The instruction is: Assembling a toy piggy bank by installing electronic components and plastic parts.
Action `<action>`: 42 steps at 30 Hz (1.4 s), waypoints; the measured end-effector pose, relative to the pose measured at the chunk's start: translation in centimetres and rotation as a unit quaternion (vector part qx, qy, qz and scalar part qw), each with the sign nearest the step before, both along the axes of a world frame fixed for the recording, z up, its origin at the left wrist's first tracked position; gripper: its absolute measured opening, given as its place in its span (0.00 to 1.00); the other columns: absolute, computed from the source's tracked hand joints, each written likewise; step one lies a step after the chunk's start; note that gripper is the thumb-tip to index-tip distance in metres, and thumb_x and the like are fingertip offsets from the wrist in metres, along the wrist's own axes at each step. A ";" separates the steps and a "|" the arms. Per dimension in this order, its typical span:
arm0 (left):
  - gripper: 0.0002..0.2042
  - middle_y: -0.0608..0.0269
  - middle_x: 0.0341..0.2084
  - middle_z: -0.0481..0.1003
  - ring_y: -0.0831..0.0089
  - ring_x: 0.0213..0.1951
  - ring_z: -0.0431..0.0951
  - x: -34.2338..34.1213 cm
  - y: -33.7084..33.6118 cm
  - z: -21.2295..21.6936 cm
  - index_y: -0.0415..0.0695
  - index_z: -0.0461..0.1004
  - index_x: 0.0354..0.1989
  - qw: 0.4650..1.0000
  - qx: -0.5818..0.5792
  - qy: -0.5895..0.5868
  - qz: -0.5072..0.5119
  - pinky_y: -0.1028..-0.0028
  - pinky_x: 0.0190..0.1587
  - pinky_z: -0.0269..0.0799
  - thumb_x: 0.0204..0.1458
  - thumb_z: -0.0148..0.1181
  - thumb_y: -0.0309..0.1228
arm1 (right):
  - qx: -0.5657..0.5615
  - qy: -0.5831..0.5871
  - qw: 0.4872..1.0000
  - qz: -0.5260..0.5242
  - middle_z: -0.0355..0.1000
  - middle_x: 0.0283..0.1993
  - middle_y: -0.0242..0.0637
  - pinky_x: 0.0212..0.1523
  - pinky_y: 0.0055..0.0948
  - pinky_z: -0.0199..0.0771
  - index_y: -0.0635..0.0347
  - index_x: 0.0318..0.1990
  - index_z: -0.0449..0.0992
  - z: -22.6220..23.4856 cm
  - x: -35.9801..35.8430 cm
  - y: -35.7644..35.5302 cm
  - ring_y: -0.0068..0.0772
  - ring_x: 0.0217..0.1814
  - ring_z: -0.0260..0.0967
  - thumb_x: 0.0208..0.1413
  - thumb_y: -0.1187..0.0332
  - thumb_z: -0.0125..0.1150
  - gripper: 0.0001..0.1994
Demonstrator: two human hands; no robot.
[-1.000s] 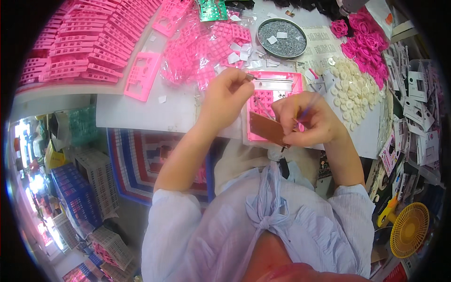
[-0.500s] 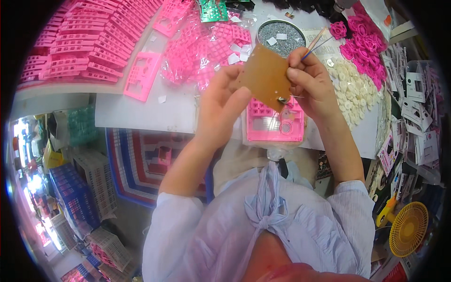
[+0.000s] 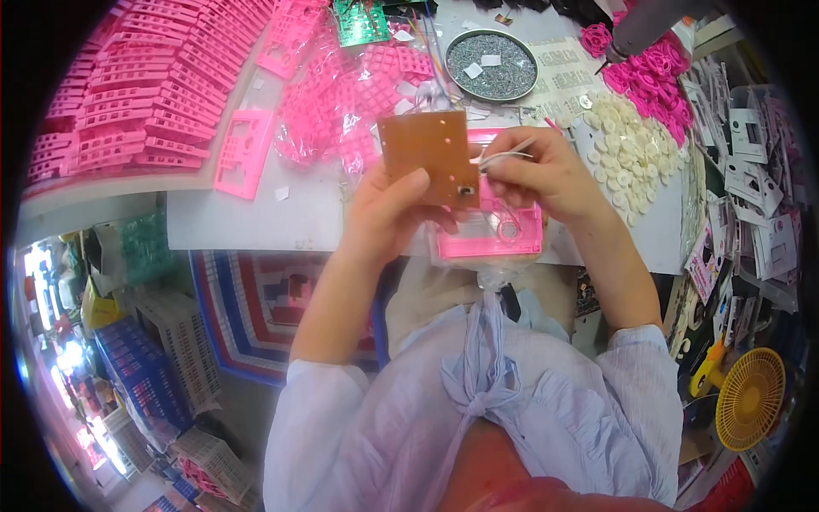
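Observation:
My left hand (image 3: 383, 205) grips a brown circuit board (image 3: 429, 158) by its lower left side, thumb across its face. Thin wires rise behind the board's top edge. At the board's right edge, my right hand (image 3: 539, 171) pinches pale wires (image 3: 507, 159) between thumb and fingers. Below both hands a pink plastic casing (image 3: 490, 243) lies near the table's front edge, on something wrapped in clear plastic. The board and my hands cover its upper part.
Stacked pink casings (image 3: 141, 94) fill the far left, beside bagged pink parts (image 3: 341, 115). A round tin of screws (image 3: 490, 75) stands behind my hands. White discs (image 3: 631, 162) and magenta parts (image 3: 653, 72) are heaped right. A dark tool (image 3: 648, 34) hangs at the upper right.
The board has turned more upright and moved left and down. My right hand has moved lower and now pinches pale wires at its right edge. The dark tool shows more at upper right.

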State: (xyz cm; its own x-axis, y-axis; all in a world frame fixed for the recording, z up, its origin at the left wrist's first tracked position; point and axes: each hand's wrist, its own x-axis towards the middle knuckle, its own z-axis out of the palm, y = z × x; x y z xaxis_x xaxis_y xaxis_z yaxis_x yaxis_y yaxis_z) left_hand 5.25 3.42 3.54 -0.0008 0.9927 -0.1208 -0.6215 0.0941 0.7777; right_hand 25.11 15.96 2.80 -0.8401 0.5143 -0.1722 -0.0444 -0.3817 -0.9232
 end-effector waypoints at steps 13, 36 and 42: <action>0.14 0.60 0.30 0.75 0.82 0.24 0.69 1.2 -1.9 1.2 0.35 0.68 0.58 0.959 0.067 0.274 0.021 0.83 0.22 0.59 0.68 0.48 0.27 | 0.023 -0.037 0.999 0.024 0.75 0.35 0.36 0.22 0.17 0.67 0.62 0.64 0.69 3.7 1.9 -2.3 0.18 0.25 0.69 0.72 0.59 0.47 0.21; 0.20 0.54 0.49 0.79 0.72 0.37 0.82 3.5 -7.1 -0.6 0.42 0.63 0.65 0.927 -0.179 0.196 -0.264 0.69 0.39 0.79 0.66 0.52 0.24 | 0.285 -0.066 0.955 0.055 0.79 0.49 0.37 0.46 0.27 0.74 0.60 0.58 0.77 0.6 2.7 -4.3 0.24 0.43 0.73 0.60 0.75 0.60 0.18; 0.29 0.47 0.68 0.61 0.66 0.56 0.77 2.3 -9.1 -3.0 0.41 0.50 0.74 0.988 -0.106 0.071 -0.088 0.67 0.60 0.72 0.66 0.49 0.22 | 0.300 -0.108 0.946 0.058 0.78 0.39 0.32 0.41 0.24 0.73 0.63 0.53 0.77 -1.9 -1.2 0.5 0.18 0.37 0.70 0.59 0.75 0.63 0.14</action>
State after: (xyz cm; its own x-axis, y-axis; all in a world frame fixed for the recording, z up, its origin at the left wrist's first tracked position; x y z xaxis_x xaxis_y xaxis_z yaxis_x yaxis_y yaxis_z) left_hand 7.53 -5.65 0.59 0.1382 0.9311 -0.3376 -0.4671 0.3619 0.8068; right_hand 23.88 16.49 0.91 -0.8758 0.4797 -0.0528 0.1799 0.2229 -0.9581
